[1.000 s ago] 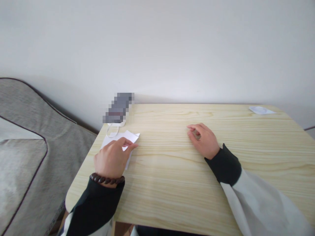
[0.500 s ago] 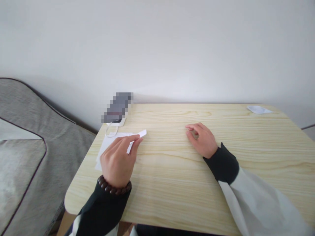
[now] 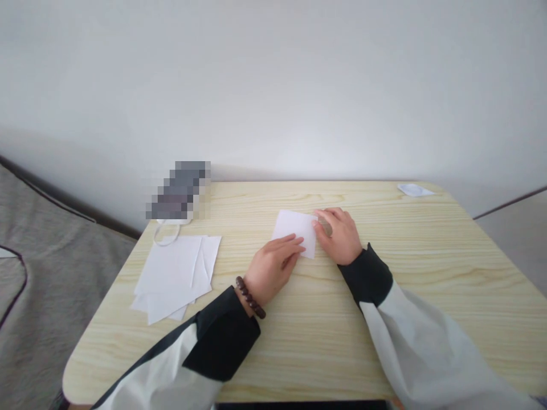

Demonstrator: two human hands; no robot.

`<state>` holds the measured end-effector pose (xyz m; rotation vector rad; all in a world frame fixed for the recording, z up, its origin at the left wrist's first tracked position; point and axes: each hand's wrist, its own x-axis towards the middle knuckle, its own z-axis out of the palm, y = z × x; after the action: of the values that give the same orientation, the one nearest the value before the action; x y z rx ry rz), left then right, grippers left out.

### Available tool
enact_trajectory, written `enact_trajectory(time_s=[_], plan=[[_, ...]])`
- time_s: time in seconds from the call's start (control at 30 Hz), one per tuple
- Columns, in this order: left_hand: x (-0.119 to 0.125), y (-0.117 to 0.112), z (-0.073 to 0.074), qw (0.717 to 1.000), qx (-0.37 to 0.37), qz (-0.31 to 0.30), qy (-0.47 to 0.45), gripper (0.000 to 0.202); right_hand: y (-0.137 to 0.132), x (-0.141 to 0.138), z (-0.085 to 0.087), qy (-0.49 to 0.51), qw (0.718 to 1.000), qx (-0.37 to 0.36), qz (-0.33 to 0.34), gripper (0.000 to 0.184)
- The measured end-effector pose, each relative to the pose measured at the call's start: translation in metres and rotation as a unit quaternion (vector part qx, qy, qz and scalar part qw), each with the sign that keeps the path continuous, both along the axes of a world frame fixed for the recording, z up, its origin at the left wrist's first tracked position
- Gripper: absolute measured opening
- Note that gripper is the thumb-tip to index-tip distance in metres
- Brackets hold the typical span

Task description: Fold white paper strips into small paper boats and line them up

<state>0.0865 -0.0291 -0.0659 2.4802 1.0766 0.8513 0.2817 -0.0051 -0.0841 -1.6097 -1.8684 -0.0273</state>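
A single white sheet of paper (image 3: 294, 228) lies on the light wooden table (image 3: 384, 319) near its middle. My left hand (image 3: 273, 267), with a dark bead bracelet at the wrist, has its fingers together on the sheet's near edge and holds it. My right hand (image 3: 339, 236) is curled, its fingertips pinching the sheet's right edge. Both arms wear sleeves in black and pale grey.
A loose stack of white sheets (image 3: 175, 276) lies at the table's left side. Behind it sits a blurred dark object (image 3: 179, 191) with a white cord loop (image 3: 164, 236). A small white scrap (image 3: 412, 189) rests at the far right corner. A grey sofa (image 3: 34, 296) stands left of the table.
My left hand lifted one sheet off the stack and carried it right to the table's middle, up against my right hand. The view has shifted right.
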Motion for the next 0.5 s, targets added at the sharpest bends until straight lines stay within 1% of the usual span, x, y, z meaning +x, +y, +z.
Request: enact_trajectory(time_s=[0.03, 0.1, 0.13, 0.2, 0.3, 0.4, 0.5], plan=[[-0.002, 0.007, 0.001, 1.0, -0.009, 0.024, -0.011, 0.023, 0.001, 0.002, 0.0, -0.017, 1.0, -0.004, -0.014, 0.034], [-0.007, 0.022, 0.003, 0.996, -0.001, 0.093, 0.015, 0.023, 0.003, 0.005, 0.0, -0.043, 0.999, -0.02, -0.02, 0.043], [-0.01, 0.029, 0.003, 0.991, 0.001, 0.125, 0.047, 0.027, 0.003, 0.006, 0.001, -0.05, 0.998, -0.029, -0.01, 0.046], [-0.014, 0.039, 0.002, 0.98, -0.003, 0.162, 0.116, 0.04, 0.005, 0.006, 0.001, -0.049, 0.998, -0.041, 0.027, 0.043], [-0.014, 0.042, -0.001, 0.972, -0.006, 0.154, 0.178, 0.053, 0.007, 0.006, 0.003, -0.028, 0.995, -0.05, 0.078, 0.031], [-0.013, 0.039, -0.001, 0.97, -0.003, 0.139, 0.199, 0.06, 0.008, 0.007, 0.006, -0.018, 0.992, -0.062, 0.107, 0.025], [-0.013, 0.038, -0.001, 0.978, -0.007, 0.111, 0.177, 0.055, 0.007, 0.006, 0.006, -0.021, 0.991, -0.068, 0.111, 0.028]])
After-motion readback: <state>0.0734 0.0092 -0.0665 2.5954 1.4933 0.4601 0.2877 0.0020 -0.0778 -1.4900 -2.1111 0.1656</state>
